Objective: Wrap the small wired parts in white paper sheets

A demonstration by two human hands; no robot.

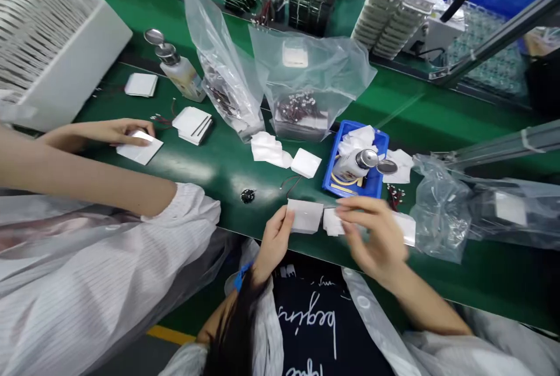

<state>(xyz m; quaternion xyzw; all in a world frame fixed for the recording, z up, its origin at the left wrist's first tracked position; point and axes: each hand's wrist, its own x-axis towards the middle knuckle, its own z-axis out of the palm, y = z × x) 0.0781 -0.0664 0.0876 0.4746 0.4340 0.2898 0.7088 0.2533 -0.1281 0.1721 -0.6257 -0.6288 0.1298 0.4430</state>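
My left hand (275,242) pinches a small white square panel (305,215) at the near edge of the green table (437,113). My right hand (371,236) hovers just to its right, fingers curled and blurred, over a white cloth piece (333,223). Another white square (305,162) and a crumpled white cloth (268,149) lie further in. A small black part (247,195) and a thin red-black wire (291,182) rest on the green surface in front of my left hand.
A blue tray (380,139) with a dispenser bottle (355,164) sits beyond my right hand. Clear plastic bags (306,81) of wired parts stand mid-table. A co-worker's hand (109,132) at left rests on a white square. Another bag (441,212) lies at right.
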